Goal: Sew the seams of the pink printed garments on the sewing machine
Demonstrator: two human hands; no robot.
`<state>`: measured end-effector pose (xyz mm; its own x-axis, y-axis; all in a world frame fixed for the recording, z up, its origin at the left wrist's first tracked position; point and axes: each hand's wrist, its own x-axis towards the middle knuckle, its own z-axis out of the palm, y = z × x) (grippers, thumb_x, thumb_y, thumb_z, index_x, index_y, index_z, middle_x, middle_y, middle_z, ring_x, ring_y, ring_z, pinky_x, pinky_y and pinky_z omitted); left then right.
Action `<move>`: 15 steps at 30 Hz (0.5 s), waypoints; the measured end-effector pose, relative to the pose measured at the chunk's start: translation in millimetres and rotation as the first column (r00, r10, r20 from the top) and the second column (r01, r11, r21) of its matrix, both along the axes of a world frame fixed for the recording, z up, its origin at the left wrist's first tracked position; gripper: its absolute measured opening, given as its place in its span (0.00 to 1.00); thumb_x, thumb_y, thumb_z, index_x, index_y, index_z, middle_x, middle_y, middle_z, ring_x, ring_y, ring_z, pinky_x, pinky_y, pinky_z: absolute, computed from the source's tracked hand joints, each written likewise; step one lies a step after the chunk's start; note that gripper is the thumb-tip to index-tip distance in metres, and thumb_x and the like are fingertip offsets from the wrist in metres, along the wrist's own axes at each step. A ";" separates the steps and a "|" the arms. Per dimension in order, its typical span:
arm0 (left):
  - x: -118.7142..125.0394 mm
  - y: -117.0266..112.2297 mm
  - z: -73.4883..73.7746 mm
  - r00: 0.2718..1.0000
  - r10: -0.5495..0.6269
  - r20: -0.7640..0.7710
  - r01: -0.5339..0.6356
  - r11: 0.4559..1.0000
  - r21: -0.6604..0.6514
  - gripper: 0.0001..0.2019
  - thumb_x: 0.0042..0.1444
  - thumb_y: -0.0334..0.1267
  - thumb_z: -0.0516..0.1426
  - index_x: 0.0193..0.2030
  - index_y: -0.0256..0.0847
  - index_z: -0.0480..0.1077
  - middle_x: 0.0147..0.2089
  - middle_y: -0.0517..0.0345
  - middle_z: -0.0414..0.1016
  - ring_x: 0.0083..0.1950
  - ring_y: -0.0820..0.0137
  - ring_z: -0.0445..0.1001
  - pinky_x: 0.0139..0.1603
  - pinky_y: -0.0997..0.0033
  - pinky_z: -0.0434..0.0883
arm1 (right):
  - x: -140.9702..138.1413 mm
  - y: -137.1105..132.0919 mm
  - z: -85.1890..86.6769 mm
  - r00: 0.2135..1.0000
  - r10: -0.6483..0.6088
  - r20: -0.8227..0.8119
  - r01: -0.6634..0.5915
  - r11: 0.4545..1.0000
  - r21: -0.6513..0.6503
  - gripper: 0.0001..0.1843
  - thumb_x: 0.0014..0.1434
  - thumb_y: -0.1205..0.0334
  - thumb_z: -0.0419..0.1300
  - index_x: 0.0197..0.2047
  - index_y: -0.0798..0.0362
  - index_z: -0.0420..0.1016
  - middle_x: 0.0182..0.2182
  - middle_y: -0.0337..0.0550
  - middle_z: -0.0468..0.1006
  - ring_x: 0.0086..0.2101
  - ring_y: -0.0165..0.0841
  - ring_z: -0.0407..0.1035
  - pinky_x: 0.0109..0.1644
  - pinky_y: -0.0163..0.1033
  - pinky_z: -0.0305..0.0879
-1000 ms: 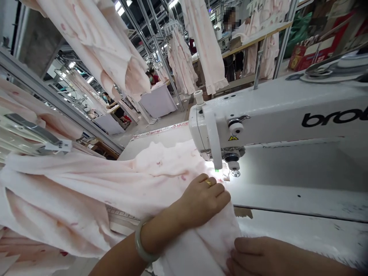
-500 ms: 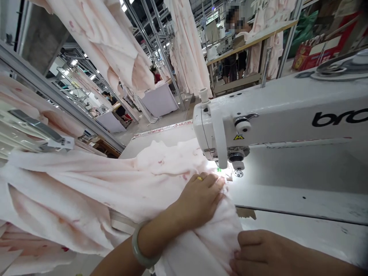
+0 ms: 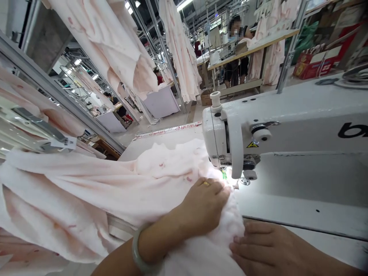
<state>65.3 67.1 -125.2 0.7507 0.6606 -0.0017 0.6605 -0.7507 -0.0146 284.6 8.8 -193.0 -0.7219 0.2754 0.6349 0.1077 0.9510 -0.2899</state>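
Pink-blotched white fabric [image 3: 169,168], bunched on sewing-machine table [image 3: 299,207], its gathered edge reaching presser foot [image 3: 224,174] under lit needle area. L hand [image 3: 204,205]: flat on fabric just behind foot, fingers [image 3: 215,188] close together, pressing, no visible pinch; jade bangle [image 3: 137,253] on wrist, gold ring [image 3: 205,183] on finger. R hand [image 3: 266,245]: at fabric's right side, fingers [image 3: 253,245] slightly spread, tips against cloth, not visibly gripping. White sewing machine [image 3: 232,138] stands right of fabric. Bg: pink-marked garments [image 3: 115,50] hanging overhead, more fabric draped to L; co-worker [image 3: 234,71] at far table [image 3: 253,53]; red carton [image 3: 312,67] beyond, upper R.
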 end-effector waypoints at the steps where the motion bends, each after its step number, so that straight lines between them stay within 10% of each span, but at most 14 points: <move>1: 0.1 1.4 -0.5 1.000 0.008 0.003 -0.008 1.000 -0.006 0.20 0.70 0.29 0.56 0.67 0.34 0.73 0.65 0.44 0.81 0.62 0.56 0.80 0.66 0.53 0.74 | -0.9 2.0 4.1 1.000 -0.018 -0.024 0.018 1.000 0.009 0.19 0.78 0.73 0.47 0.53 0.55 0.80 0.38 0.45 0.86 0.39 0.36 0.80 0.54 0.43 0.75; 8: 2.6 11.4 11.8 0.997 0.072 0.001 -0.072 0.996 -0.045 0.08 0.75 0.31 0.54 0.48 0.40 0.75 0.50 0.51 0.84 0.53 0.60 0.81 0.59 0.58 0.76 | -3.6 12.3 23.7 0.992 -0.091 -0.091 0.103 0.985 0.140 0.26 0.82 0.72 0.40 0.51 0.56 0.81 0.39 0.42 0.89 0.39 0.31 0.82 0.55 0.39 0.73; 15: -4.8 -23.5 -8.5 0.943 0.333 -0.009 -0.330 0.936 0.123 0.09 0.75 0.35 0.55 0.53 0.36 0.75 0.46 0.46 0.81 0.44 0.55 0.81 0.45 0.54 0.80 | 3.0 -6.6 20.4 0.971 -0.236 -0.028 0.225 0.876 0.426 0.28 0.78 0.75 0.41 0.52 0.56 0.85 0.46 0.46 0.89 0.47 0.39 0.80 0.65 0.49 0.67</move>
